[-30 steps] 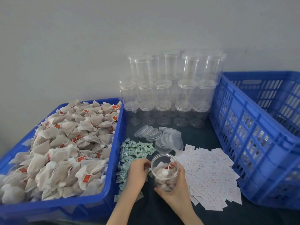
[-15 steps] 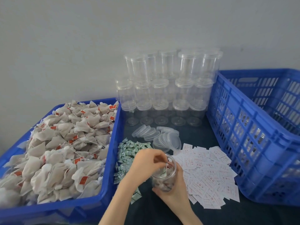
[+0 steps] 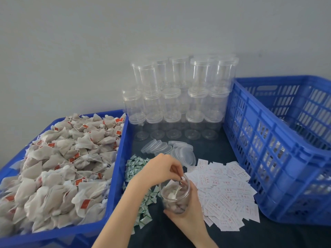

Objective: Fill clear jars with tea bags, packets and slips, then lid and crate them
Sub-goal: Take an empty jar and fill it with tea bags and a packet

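My right hand (image 3: 190, 213) grips a clear jar (image 3: 174, 197) from the near side and holds it upright on the dark table. Several tea bags lie inside it. My left hand (image 3: 157, 170) hovers over the jar's mouth, its fingertips pinched together at the rim on what looks like a small green packet, mostly hidden. A pile of green packets (image 3: 137, 164) lies just left of the jar. White slips with red print (image 3: 226, 187) are spread to its right. Loose clear lids (image 3: 168, 149) lie behind the jar.
A blue crate (image 3: 118, 158) on the left is heaped with tea bags (image 3: 62, 167). Stacked empty lidded jars (image 3: 179, 104) stand against the wall. A tall blue latticed crate (image 3: 268, 158) fills the right side.
My left hand rose from the green packet pile and moved right over the jar's mouth. The right hand has kept its grip on the jar.
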A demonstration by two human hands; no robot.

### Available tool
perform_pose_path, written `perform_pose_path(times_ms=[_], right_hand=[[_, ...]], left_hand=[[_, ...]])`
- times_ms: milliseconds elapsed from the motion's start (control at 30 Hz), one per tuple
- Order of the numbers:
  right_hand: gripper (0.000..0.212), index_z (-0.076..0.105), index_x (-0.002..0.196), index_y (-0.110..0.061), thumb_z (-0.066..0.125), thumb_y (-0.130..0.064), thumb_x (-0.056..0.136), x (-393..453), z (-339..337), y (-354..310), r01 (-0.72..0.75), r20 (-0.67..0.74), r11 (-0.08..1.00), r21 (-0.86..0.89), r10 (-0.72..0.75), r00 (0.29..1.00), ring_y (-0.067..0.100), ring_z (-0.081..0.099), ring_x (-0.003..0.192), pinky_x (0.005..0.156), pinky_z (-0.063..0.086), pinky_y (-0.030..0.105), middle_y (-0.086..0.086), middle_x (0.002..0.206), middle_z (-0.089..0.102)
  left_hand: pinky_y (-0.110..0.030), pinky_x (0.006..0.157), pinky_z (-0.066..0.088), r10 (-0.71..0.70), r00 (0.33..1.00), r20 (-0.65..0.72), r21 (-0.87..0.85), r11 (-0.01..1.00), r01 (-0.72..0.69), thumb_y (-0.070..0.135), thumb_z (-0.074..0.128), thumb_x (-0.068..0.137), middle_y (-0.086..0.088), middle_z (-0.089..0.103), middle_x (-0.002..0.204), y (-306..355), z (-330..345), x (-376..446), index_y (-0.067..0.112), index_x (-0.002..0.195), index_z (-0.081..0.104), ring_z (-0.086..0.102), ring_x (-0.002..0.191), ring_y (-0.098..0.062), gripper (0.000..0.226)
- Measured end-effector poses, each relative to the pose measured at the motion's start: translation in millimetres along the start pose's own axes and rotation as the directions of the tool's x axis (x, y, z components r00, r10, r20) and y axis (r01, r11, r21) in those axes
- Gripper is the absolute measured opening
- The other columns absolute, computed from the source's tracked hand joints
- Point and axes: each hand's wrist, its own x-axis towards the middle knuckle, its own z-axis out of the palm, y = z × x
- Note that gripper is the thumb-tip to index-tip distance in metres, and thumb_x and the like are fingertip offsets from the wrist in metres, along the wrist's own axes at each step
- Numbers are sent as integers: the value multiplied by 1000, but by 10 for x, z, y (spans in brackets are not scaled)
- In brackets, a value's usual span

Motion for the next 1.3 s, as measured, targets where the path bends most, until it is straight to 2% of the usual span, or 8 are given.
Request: perform_pose_path(times_ms=[200, 300, 567, 633, 733, 900, 1067, 1300], right_hand=[[98, 29, 127, -69, 85, -45, 50, -15, 10, 14, 41, -39, 999, 19, -40, 998, -9, 55, 114, 86, 44, 3, -39, 128, 48], [101, 38, 129, -61, 92, -29, 50, -2, -35, -11, 81, -114, 992, 98, -70, 991, 2, 60, 115, 85, 53, 16, -30, 127, 54], [104, 39, 131, -56, 93, -26, 48, 218, -379, -291, 182, -314, 977, 114, -138, 939, 0, 57, 120, 92, 52, 18, -26, 127, 56], [107, 38, 130, -60, 94, -13, 52, 281, -474, -328, 199, -305, 977, 73, -169, 937, 1, 54, 124, 98, 50, 21, -26, 130, 54], [100, 42, 134, -47, 93, -13, 55, 357, -595, -356, 193, -282, 980, 43, -173, 944, 8, 54, 126, 98, 53, 40, -27, 130, 54], [103, 38, 132, -51, 95, -11, 57, 433, -722, -328, 191, -289, 982, 2, -182, 940, 8, 53, 126, 97, 53, 48, -27, 132, 51], [110, 35, 128, -65, 96, -9, 56, 487, -831, -329, 210, -287, 978, -3, -202, 936, 7, 54, 126, 95, 55, 45, -29, 133, 49], [107, 35, 129, -62, 94, -8, 58, 538, -1029, -239, 195, -339, 981, -1, -184, 923, 2, 54, 124, 92, 56, 28, -31, 133, 48]], left_hand=[[-7, 68, 47, -49, 983, -176, -295, 956, -5, 10, 74, 77, 18, 71, 72, -187, -94, 160, 33, 72, 70, 65, 70, 5, 24], [-11, 72, 49, -161, 969, -185, -330, 940, 93, 8, 71, 81, 13, 71, 74, -339, -22, 310, 25, 78, 71, 65, 70, 3, 18], [-11, 61, 47, -181, 980, -78, -203, 966, 162, 14, 64, 84, 4, 71, 79, -408, 611, 557, 11, 88, 74, 60, 66, 3, 11], [-32, 75, 54, -156, 987, -38, -111, 982, 151, 12, 55, 88, -10, 71, 90, -341, 828, 613, 3, 93, 69, 64, 80, -14, 18], [-40, 88, 50, -122, 992, -36, -72, 990, 119, 21, 49, 88, -11, 67, 108, -247, 1014, 644, 7, 109, 64, 62, 101, -25, 29], [-27, 68, 42, -138, 989, -53, 4, 990, 139, 38, 45, 79, 5, 63, 95, -178, 1142, 661, 24, 100, 61, 56, 84, -14, 30], [-33, 74, 48, -113, 981, -157, 25, 993, 118, 35, 53, 85, 2, 63, 103, -173, 1224, 647, 17, 100, 67, 54, 97, -17, 27], [-33, 79, 43, 184, 957, -223, 347, 933, -99, 38, 46, 93, 3, 66, 105, -182, 1212, 539, 21, 106, 69, 53, 97, -20, 31]])
